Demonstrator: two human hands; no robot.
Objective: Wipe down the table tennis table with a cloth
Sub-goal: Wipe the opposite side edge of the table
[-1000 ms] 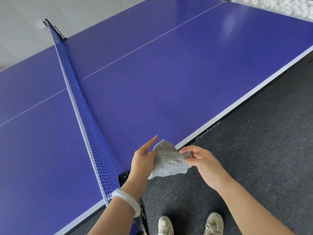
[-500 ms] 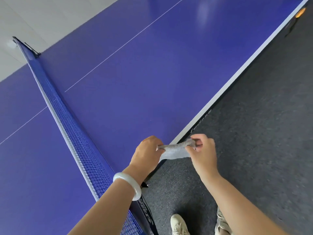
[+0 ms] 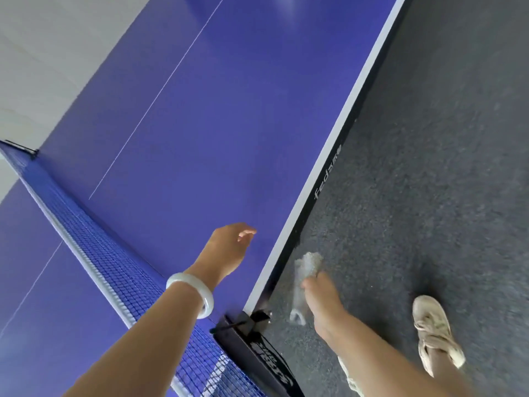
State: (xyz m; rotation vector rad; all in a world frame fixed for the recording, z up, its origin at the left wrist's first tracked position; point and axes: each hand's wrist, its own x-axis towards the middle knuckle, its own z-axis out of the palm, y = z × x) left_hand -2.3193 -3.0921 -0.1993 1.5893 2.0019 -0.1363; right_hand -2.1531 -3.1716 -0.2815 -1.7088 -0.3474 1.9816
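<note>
1. The person's right hand (image 3: 322, 302) holds a small grey cloth (image 3: 307, 266) off the near side of the table tennis table (image 3: 229, 124), above the carpet (image 3: 443, 138) rather than the playing surface. The cloth sticks up past the fingertips and a strip of it trails down beside the palm, close to the table's dark side panel but not touching the blue top.
2. The fingers of that hand are drawn together round the cloth; motion blur hides exactly how they grip it.
3. The left hand (image 3: 229, 250) is stretched out above the blue surface near the table's edge, fingers loose and slightly spread, with nothing in it. Whether it touches the top cannot be told. A pale bracelet (image 3: 194, 293) sits on that wrist.
4. The table top is deep blue, bordered by a white edge line (image 3: 343, 116) and split lengthwise by a thin white centre line (image 3: 160, 90). Pale lettering (image 3: 326, 173) runs along the side panel.
5. A blue net (image 3: 94, 253) with a white top band crosses the table at lower left, fixed by a black clamp (image 3: 249, 325) at the near edge, between the two forearms.
6. Dark grey carpet covers the floor on the right, where a light-coloured shoe (image 3: 432, 328) shows. A pale floor (image 3: 43, 53) lies beyond the table's far side.
</note>
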